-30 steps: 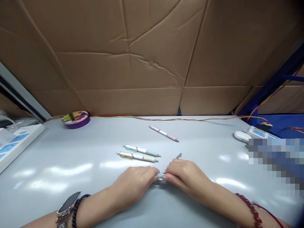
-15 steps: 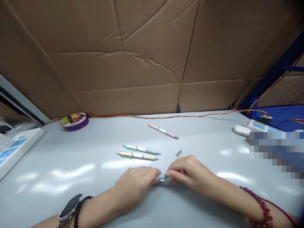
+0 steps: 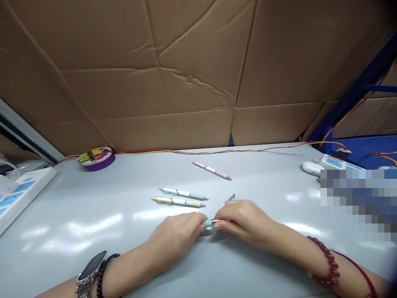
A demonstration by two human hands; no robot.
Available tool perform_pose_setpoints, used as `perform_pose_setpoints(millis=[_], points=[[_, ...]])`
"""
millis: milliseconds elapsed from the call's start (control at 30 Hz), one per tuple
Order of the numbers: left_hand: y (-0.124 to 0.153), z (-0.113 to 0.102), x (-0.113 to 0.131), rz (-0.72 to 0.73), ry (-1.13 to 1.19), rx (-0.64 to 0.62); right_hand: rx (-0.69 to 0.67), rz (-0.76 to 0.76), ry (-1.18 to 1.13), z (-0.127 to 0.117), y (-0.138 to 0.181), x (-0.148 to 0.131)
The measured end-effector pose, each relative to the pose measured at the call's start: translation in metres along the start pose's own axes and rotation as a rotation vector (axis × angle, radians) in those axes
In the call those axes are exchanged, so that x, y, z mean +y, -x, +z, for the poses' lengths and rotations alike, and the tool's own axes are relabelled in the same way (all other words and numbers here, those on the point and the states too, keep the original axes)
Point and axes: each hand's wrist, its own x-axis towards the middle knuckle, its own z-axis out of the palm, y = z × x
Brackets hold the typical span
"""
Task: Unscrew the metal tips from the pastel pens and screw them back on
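A pen with a pale blue grip [image 3: 208, 222] lies across the space between my two hands, just above the table. My left hand [image 3: 176, 238] is closed around its barrel and hides most of it. At the other end, the fingers of my right hand [image 3: 246, 221] pinch the pen's silver tip. Beyond my hands lie a yellow-and-white pen [image 3: 178, 202] and a green-and-white pen [image 3: 184, 193], side by side. Farther back rests a pink-and-white pen [image 3: 211, 170]. A small silver piece [image 3: 232, 197] shows partly behind my right knuckles.
A purple round box [image 3: 96, 159] stands at the back left against cardboard [image 3: 173, 91]. Power strips sit at the left [image 3: 21, 194] and right [image 3: 336, 160] edges. A white mouse-like object [image 3: 312, 168] lies near the right one. Thin red and yellow wires [image 3: 173, 152] run along the back edge.
Both hands have shifted slightly away from me with the pen. More of its silver tip shows between my fingers, and my right hand now partly covers the small silver piece.
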Motion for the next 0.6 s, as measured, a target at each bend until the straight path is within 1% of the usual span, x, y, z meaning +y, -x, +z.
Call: perform_pose_setpoints(millis=[100,167,233,333,400,467,533,600], points=[[0.000,-0.001,0.002,-0.008,-0.041,-0.022,-0.060,0.041,-0.016,0.003,-0.001,-0.001],[0.000,-0.002,0.004,-0.039,-0.034,-0.029,-0.020,0.055,-0.035,0.007,-0.001,-0.001],[0.000,-0.003,0.005,-0.085,0.014,-0.033,0.077,0.014,-0.003,0.011,-0.001,0.000],[0.001,-0.004,0.006,-0.142,0.096,-0.048,0.272,-0.134,0.150,0.013,-0.001,0.003],[0.002,-0.005,0.006,-0.135,0.133,-0.053,0.391,-0.260,0.272,0.012,-0.001,0.005],[0.003,-0.006,0.006,-0.104,0.166,-0.061,0.463,-0.369,0.366,0.010,-0.001,0.007],[0.003,-0.007,0.005,-0.075,0.179,-0.071,0.448,-0.414,0.406,0.007,-0.001,0.008],[0.003,-0.008,0.005,-0.059,0.173,-0.067,0.367,-0.362,0.380,0.004,-0.001,0.008]])
